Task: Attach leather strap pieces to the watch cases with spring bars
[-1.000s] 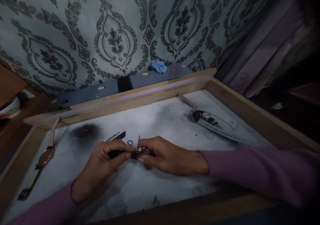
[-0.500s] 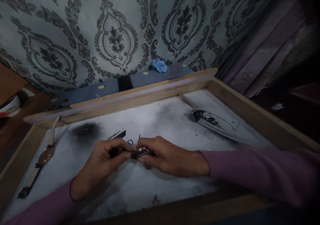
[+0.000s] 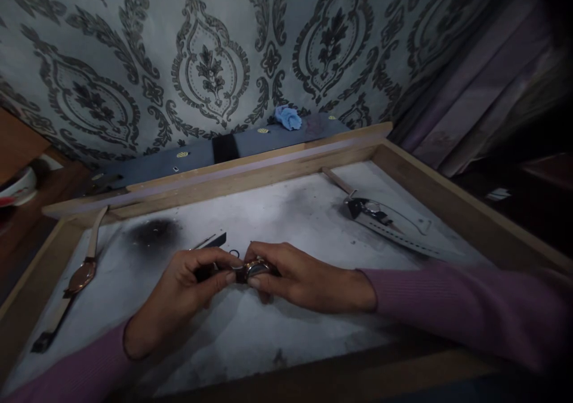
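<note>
A wristwatch point(image 3: 258, 268) with a shiny gold-toned case and a dark strap is held between my two hands, low over the white tray floor. My right hand point(image 3: 299, 277) grips the case side with thumb and fingers. The strap end by the case is pinched by my left hand point(image 3: 188, 286), whose fingers hide most of that strap. Just beyond my fingertips lie a small dark ring point(image 3: 234, 253) and a dark flat piece point(image 3: 217, 240) beside a thin metal tool, partly covered by my left hand.
A wooden-rimmed tray point(image 3: 250, 175) surrounds the work. At its left lies a watch point(image 3: 81, 276) with a pale strap; at right, another watch point(image 3: 372, 207) rests by a clear pointed holder point(image 3: 403, 239). Behind the rim sits a blue cloth point(image 3: 287, 117) before a patterned wall.
The watch has turned slightly in my fingers, so its case face shows more. Both hands keep their hold, and the view has shifted a little.
</note>
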